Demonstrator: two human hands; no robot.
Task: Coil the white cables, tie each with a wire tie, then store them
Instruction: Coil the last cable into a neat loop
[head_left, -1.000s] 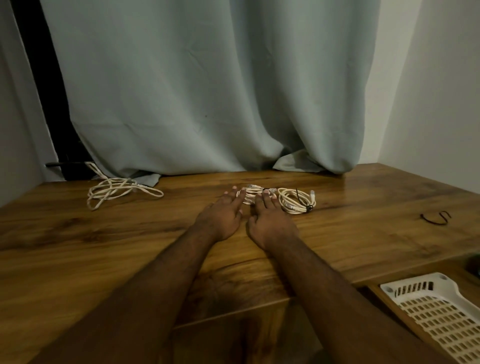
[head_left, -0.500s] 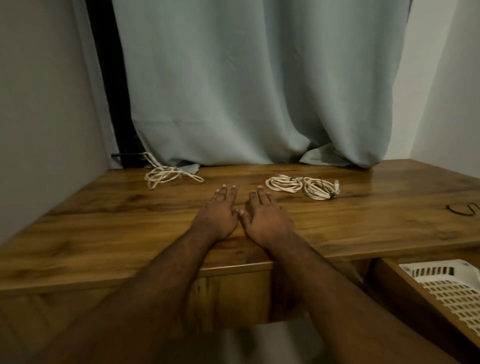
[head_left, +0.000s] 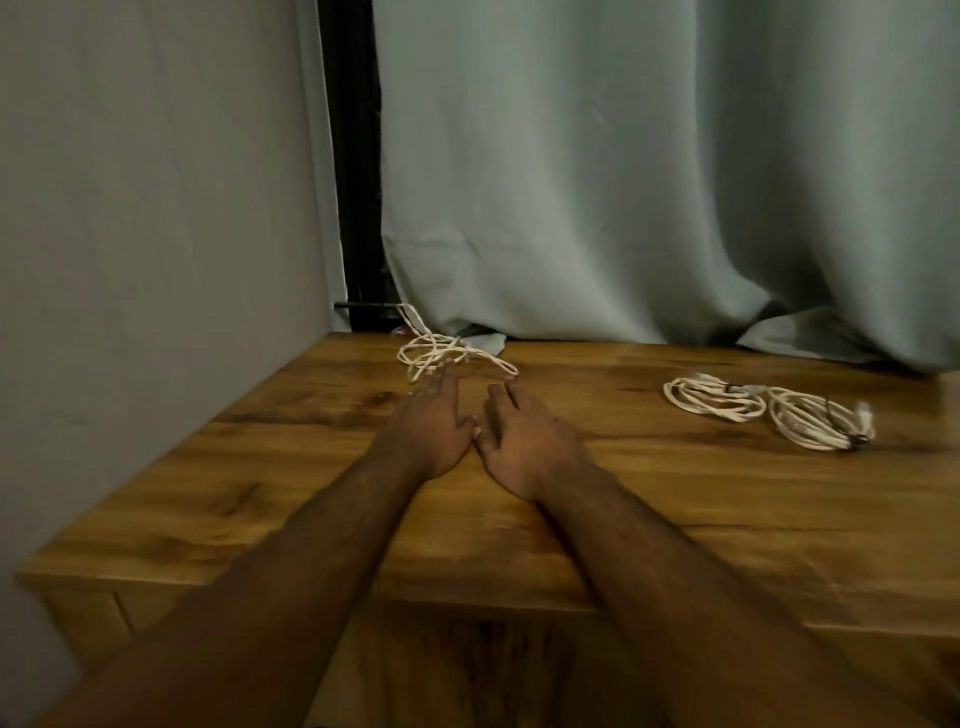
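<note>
cables (head_left: 769, 410): white | table (head_left: 727, 519): brown wood grain | curtain (head_left: 623, 182): pale grey-green | wall (head_left: 156, 208): grey

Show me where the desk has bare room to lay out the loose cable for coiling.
Bare wood runs from the right hand across to the two tied coils, and along the desk front edge left of the left hand. The far left corner is crowded: the loose cable lies there against the curtain, at the left fingertips.

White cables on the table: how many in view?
3. A loose cable at the back left by the curtain, two coiled bundles side by side at right. More may lie out of frame.
</note>
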